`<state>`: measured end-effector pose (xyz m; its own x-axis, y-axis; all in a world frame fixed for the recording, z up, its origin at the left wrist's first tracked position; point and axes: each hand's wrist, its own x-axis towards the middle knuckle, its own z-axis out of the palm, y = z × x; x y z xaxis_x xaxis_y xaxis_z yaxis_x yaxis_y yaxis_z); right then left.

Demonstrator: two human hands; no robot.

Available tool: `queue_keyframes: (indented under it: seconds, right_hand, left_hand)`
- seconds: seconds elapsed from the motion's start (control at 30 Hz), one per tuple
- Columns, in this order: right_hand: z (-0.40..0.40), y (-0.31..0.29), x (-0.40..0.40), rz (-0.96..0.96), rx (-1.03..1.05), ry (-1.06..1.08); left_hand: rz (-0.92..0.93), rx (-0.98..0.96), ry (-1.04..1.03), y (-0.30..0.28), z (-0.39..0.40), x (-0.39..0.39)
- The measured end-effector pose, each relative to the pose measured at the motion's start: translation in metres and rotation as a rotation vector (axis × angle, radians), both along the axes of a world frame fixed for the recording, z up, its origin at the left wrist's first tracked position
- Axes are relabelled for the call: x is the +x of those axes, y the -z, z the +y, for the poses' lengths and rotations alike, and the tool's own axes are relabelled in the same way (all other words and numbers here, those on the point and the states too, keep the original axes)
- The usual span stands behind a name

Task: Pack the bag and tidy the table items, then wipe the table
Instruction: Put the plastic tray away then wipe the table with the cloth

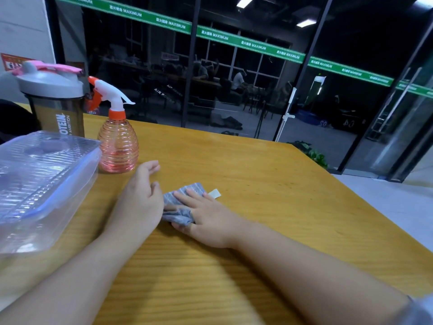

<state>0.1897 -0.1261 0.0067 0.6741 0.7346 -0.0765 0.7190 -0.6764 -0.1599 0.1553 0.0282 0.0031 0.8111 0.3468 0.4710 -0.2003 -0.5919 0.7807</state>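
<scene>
A folded grey striped cloth (180,202) with a white tag lies on the yellow wooden table (269,184). My right hand (206,219) presses flat on the cloth, thumb tucked under its near edge. Just left of the cloth, my left hand (140,195) rests on the table with its fingers loosely curled and holds nothing. A pink spray bottle (118,146) with a white and orange trigger stands just beyond my left hand.
A clear plastic lidded box (42,181) sits at the left. Behind it stands a dark shaker bottle (55,102) with a grey lid and pink cap. The table's right edge drops to a grey floor; glass walls stand behind.
</scene>
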Motion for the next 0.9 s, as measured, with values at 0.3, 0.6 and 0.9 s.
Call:
queue_keyframes:
  seconds: [0.3,0.6,0.9]
  right_hand:
    - [-0.054,0.0,-0.026,0.172,0.214,-0.13]
    - [-0.077,-0.055,0.011,0.176,0.982,0.625]
    - [-0.056,-0.012,0.095,0.053,0.361,0.748]
  left_hand:
    - [-0.066,-0.041,0.044,0.0,0.001,-0.003]
    - [-0.049,-0.03,0.086,0.004,-0.002,0.002]
    - [-0.059,0.114,0.113,0.0,-0.008,0.001]
